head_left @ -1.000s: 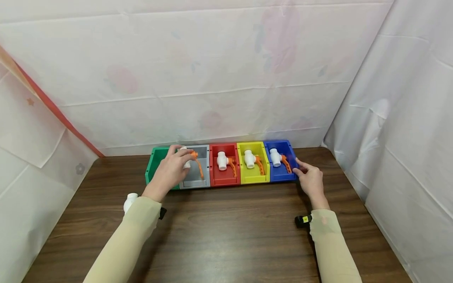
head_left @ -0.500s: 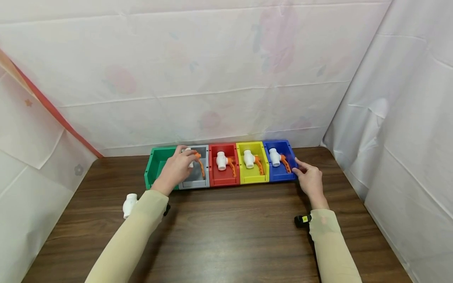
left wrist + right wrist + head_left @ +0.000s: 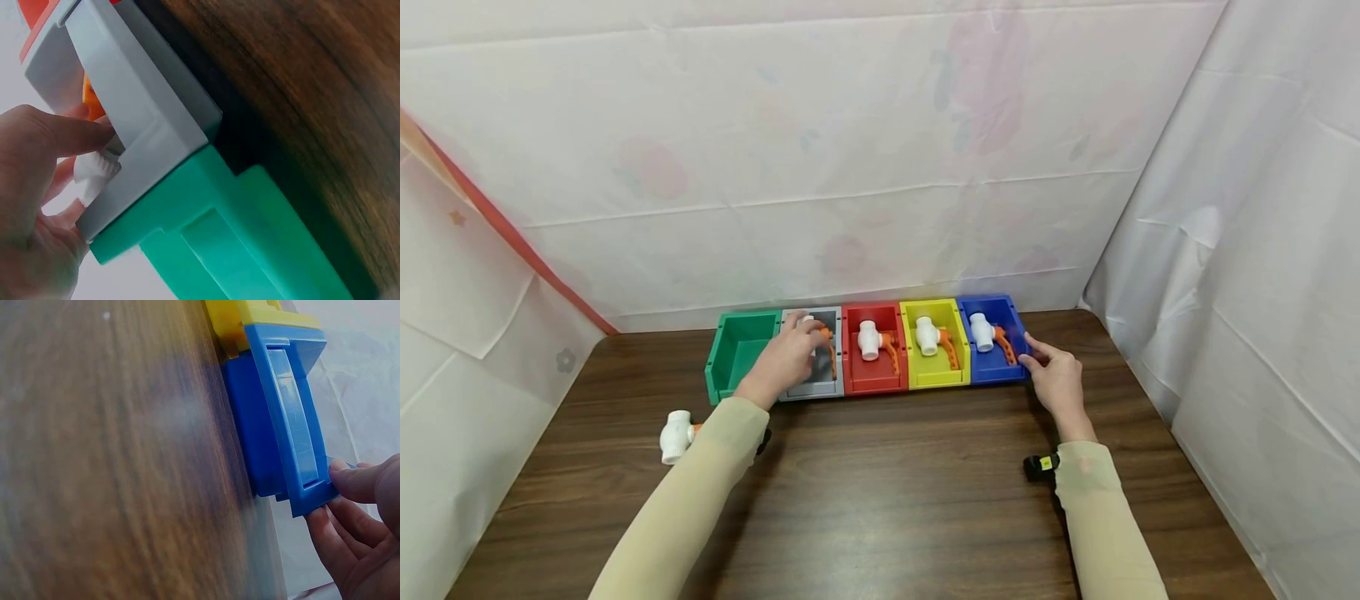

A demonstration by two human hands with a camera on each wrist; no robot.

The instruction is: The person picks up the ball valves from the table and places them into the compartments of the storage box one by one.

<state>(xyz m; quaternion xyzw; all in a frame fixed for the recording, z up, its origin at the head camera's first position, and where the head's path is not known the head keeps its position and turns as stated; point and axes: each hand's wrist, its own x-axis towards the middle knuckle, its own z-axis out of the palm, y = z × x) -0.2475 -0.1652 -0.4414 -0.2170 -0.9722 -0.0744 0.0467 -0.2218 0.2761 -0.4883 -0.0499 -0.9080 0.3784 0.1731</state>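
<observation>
My left hand (image 3: 784,360) reaches into the grey bin (image 3: 812,389) and holds a white ball valve with an orange lever handle (image 3: 832,360). In the left wrist view, thumb and fingers lie around the valve's white body (image 3: 94,167), partly hidden by the bin wall. At the right end of the bin row, my right hand (image 3: 1057,382) pinches the front right corner of the blue bin (image 3: 1000,377), thumb on the rim and fingers beneath. Inside that bin lies another white ball valve (image 3: 981,332).
A red bin (image 3: 876,386) and a yellow bin (image 3: 940,380) each hold a similar valve. The green bin (image 3: 745,346) stands at the row's left end. One more ball valve (image 3: 677,437) lies on the wooden table (image 3: 880,500) by my left forearm. White cloth (image 3: 865,167) hangs behind.
My left hand has moved slightly right with the valve, deeper over the grey bin. More of the green bin and the loose valve shows. The right hand keeps its place.
</observation>
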